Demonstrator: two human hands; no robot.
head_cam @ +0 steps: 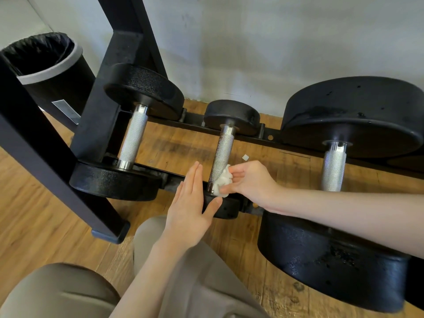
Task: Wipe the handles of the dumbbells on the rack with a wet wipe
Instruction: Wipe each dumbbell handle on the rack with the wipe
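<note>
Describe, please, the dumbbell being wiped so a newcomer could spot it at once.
On the black rack by the wall lie three dumbbells. It is the middle dumbbell, the smallest, with the right hand pressing a white wipe against its handle.

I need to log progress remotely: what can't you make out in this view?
- Head view: the middle dumbbell handle near end, covered by the wet wipe and right hand.
- Its near weight, mostly behind the left hand.
- Large right dumbbell, cut by the frame edge.
- Bin contents, too dark.
</note>
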